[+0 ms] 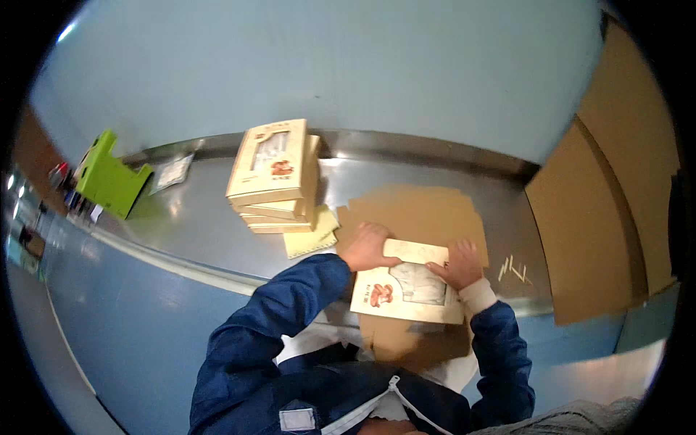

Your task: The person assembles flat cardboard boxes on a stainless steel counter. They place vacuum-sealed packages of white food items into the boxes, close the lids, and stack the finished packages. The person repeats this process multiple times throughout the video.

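A flat cream carton with a clear window and a brown printed picture lies in front of me on a cardboard sheet. Pale contents show through the window. My left hand grips the carton's far left corner, thumb on top. On the far right corner my right hand holds on, its thumb also pressed on the top face. The fingertips round the carton's edges are partly hidden. To the left of my left hand stands a stack of similar cartons, the top one face up.
Pale yellow sheets lie beside the stack. Farther left are a small white packet and a lime-green stand on the metal table. Thin pale strips lie at right, near large upright cardboard panels. A blue wall rises behind.
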`<state>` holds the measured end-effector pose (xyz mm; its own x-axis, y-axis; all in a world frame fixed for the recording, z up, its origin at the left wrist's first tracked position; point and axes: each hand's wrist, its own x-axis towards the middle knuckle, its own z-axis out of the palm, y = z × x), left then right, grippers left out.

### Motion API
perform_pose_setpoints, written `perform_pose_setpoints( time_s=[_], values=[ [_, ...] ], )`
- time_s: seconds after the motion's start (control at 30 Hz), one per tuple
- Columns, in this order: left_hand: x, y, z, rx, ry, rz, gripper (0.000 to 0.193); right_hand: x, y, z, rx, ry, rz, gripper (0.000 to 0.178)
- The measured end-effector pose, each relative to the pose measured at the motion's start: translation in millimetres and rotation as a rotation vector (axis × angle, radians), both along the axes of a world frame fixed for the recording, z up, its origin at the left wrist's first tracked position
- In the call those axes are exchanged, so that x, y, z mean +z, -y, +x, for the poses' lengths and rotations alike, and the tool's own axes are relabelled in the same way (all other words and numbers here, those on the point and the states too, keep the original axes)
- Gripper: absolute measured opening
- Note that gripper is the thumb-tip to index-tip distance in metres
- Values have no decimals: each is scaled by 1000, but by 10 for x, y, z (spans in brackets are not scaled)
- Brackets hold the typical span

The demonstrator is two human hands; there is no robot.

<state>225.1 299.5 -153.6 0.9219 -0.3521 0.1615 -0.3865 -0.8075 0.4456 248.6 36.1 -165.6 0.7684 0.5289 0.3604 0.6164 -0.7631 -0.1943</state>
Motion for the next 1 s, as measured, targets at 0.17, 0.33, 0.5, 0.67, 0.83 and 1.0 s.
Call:
perform_pose_setpoints(
  time_s=[0.17, 0.33, 0.5, 0.67, 0.83, 1.0],
  values=[
    [-229, 31, -2, -33, -48, -56, 65, -257, 47, -22, -17, -107, 24, 81],
    [-249, 7, 65, -95, -126, -19, 60, -347, 100, 96, -7, -313, 56, 73],
    [23, -164, -36, 43, -391, -326, 48, -127, 436, 288, -13, -471, 1053, 42],
    [50, -141, -251, 21, -867, -1430, 50, -214, 479, 20, 42, -777, 1147, 38],
    [190, 77, -400, -54, -1002, -1654, 57, -87, -189, -472, 237, -1152, 1207, 40],
    [165, 158, -496, -66, -1114, -1815, 61, -182, -414, -600, 256, -1117, 1024, 32]
  ],
)
